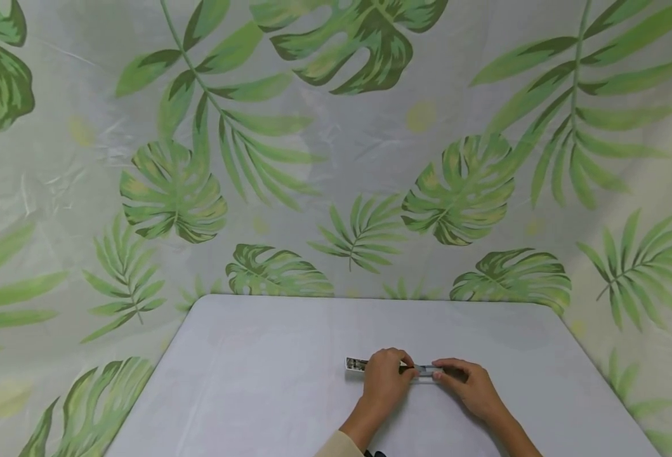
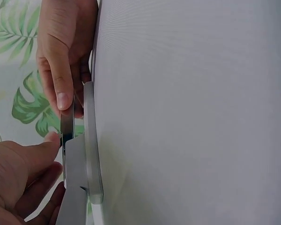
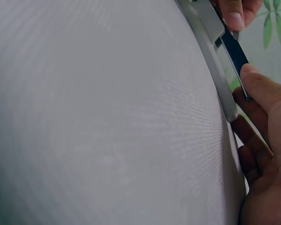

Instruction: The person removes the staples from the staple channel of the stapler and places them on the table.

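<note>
Head view: inside the counter's (image 1: 256, 355) far edge, left hand (image 1: 387, 377) and right hand (image 1: 474, 384) pinch the stapler-like tool (image 1: 356, 364) (I'd keep its strip (image 3: 232, 52) aligned to prevent jamming).

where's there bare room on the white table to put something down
The white table looks bare left of the left grip, right of the right grip, and beyond the stapler-like tool, up to the leafy backdrop. It is crowded around the tool and between the grips.
</note>
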The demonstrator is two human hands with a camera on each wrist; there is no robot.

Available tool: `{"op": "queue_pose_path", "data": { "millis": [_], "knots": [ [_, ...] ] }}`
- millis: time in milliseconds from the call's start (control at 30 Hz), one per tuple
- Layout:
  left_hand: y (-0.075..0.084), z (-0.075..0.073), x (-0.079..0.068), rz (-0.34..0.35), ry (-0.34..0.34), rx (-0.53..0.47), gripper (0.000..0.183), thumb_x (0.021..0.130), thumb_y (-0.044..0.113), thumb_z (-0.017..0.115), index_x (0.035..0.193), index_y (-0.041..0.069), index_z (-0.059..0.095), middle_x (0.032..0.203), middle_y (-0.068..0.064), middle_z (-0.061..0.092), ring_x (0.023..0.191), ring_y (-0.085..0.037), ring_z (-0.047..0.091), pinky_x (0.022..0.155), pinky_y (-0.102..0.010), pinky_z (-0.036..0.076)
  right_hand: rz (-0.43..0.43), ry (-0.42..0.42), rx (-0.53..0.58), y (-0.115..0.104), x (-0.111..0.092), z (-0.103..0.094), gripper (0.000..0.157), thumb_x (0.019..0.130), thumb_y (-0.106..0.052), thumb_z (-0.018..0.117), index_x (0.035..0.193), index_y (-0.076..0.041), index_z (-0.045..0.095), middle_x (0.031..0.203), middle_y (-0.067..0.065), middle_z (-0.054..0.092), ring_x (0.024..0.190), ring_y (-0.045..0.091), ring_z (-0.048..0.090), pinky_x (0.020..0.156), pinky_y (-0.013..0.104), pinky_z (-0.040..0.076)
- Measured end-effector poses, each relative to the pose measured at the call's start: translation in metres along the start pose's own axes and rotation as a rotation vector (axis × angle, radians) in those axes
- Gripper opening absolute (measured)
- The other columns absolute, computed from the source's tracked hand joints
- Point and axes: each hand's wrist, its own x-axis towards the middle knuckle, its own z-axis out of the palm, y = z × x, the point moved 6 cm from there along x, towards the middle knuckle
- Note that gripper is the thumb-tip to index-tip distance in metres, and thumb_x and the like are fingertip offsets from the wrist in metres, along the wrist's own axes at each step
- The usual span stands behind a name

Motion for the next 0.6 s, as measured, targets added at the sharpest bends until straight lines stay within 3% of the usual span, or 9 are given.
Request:
{"op": "queue_pose_path", "data": {
  "millis": [200, 433, 600],
  "knots": [
    [0.002, -0.001, 0.001, 0.041, 0.001, 0.028, 0.022, 0.076, 0.032, 0.091, 0.092, 0.023, 0.079, 0.085, 0.011, 0.077, 0.077, -0.006, 0.069, 0.065, -0.020, 0.051, -0.006, -0.006, 0.009, 0.000, -0.001, 0.001, 0.025, 0.092, -0.039, 0.078, 0.115, -0.029, 0.078, 0.119, -0.004, 0.076, 0.115, 0.009, 0.066, 0.098, 0.030, 0.054],
    [0.008, 0.008, 0.010, 0.134, -0.156, 0.187, 0.016, 0.083, 0.036, 0.085, 0.093, 0.024, 0.082, 0.083, 0.011, 0.075, 0.075, -0.005, 0.068, 0.064, -0.022, 0.052, -0.033, 0.008, 0.004, 0.000, 0.000, -0.001, 0.023, 0.092, -0.038, 0.078, 0.114, -0.030, 0.078, 0.116, -0.007, 0.076, 0.113, 0.009, 0.067, 0.096, 0.031, 0.054],
    [0.011, 0.011, 0.013, 0.172, -0.259, 0.213, 0.011, 0.088, 0.031, 0.083, 0.091, 0.022, 0.081, 0.080, 0.010, 0.071, 0.073, -0.003, 0.064, 0.063, -0.019, 0.049, -0.025, 0.002, 0.009, 0.000, -0.001, -0.001, 0.024, 0.092, -0.039, 0.077, 0.114, -0.030, 0.078, 0.117, -0.008, 0.076, 0.114, 0.010, 0.067, 0.097, 0.032, 0.054]
  ]
}}
